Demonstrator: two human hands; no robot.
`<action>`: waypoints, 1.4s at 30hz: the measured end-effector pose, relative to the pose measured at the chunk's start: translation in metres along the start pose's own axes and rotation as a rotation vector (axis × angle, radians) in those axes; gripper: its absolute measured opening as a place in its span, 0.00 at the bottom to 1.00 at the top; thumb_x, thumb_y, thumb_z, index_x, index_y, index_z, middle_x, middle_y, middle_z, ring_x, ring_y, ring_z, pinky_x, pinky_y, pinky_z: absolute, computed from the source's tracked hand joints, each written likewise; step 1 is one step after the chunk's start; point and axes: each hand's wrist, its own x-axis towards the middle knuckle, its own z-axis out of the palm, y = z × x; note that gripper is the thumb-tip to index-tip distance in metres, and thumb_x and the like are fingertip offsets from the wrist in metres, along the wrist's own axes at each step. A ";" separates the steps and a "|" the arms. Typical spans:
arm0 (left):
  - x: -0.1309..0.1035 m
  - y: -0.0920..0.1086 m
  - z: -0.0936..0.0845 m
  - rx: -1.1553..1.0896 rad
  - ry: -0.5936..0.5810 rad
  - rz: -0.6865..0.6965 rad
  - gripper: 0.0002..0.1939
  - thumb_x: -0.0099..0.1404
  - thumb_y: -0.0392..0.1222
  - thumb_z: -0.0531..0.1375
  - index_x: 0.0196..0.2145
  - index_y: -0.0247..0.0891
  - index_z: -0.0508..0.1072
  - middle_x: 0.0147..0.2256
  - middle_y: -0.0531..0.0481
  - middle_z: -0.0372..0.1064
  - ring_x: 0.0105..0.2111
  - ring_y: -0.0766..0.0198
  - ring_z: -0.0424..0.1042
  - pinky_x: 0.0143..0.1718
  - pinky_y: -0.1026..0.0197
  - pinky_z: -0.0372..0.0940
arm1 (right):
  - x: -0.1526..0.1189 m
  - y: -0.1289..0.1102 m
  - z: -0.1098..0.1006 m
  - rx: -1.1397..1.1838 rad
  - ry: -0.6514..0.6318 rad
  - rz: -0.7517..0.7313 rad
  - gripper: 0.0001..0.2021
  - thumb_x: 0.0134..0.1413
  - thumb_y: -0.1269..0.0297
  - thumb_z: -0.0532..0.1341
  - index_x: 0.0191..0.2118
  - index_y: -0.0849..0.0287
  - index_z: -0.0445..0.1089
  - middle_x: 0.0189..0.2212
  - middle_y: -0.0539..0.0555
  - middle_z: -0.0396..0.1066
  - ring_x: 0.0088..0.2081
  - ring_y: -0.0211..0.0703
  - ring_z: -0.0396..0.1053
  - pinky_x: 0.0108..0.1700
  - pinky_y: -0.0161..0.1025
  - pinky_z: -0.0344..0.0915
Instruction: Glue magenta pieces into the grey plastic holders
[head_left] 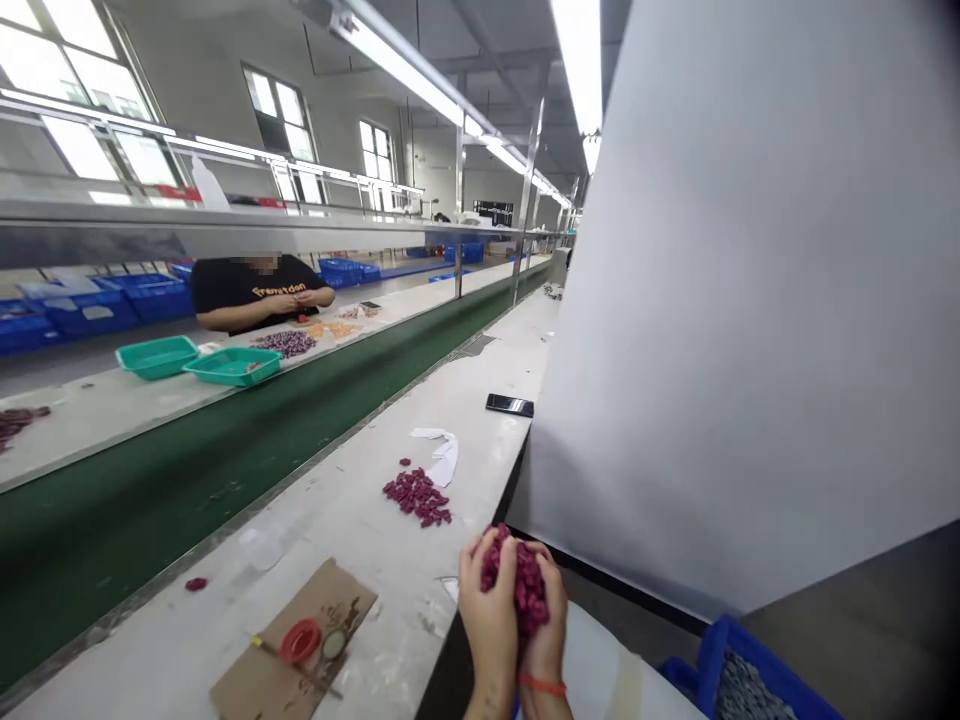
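Observation:
Cupped together at the table's right edge, my left hand (486, 612) and my right hand (553, 622) hold a heap of small dark-red pieces (529, 592) between them. The fingers of both hands curve around the heap. Just beyond my hands, a loose pile of similar dark-red pieces (418, 496) lies on the white table (352, 500). Crumpled white paper (444, 458) touches or nearly touches that pile. A single dark-red piece (196, 584) rests farther left. What exactly the pieces are is too small to tell.
A cardboard sheet (262, 672) bears a red ring (300, 641), a small round lid (333, 645) and a thin brush-like stick. A phone (510, 405) lies farther up. Across the green belt (330, 430), a person works beside green trays (234, 366). A blue crate (724, 650) stands lower right.

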 end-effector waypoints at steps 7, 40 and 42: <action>0.158 -0.059 -0.069 0.080 0.161 0.013 0.17 0.63 0.50 0.59 0.45 0.36 0.70 0.48 0.45 0.68 0.50 0.56 0.67 0.53 0.43 0.63 | 0.041 0.122 0.123 -0.111 0.025 0.064 0.13 0.47 0.55 0.59 0.30 0.59 0.73 0.30 0.52 0.76 0.35 0.47 0.73 0.40 0.42 0.70; 0.212 -0.112 -0.114 1.190 0.019 0.194 0.55 0.44 0.60 0.69 0.63 0.39 0.52 0.68 0.29 0.29 0.66 0.29 0.29 0.61 0.25 0.29 | 0.084 0.182 0.088 -1.533 -0.367 -0.398 0.25 0.62 0.52 0.52 0.62 0.52 0.60 0.65 0.64 0.53 0.65 0.68 0.49 0.59 0.68 0.55; 0.229 -0.110 -0.109 1.205 -0.031 0.161 0.53 0.47 0.62 0.67 0.64 0.43 0.49 0.68 0.35 0.27 0.66 0.31 0.30 0.61 0.25 0.32 | 0.093 0.187 0.102 -1.528 -0.342 -0.404 0.25 0.63 0.52 0.51 0.63 0.53 0.59 0.65 0.64 0.53 0.65 0.66 0.49 0.60 0.67 0.54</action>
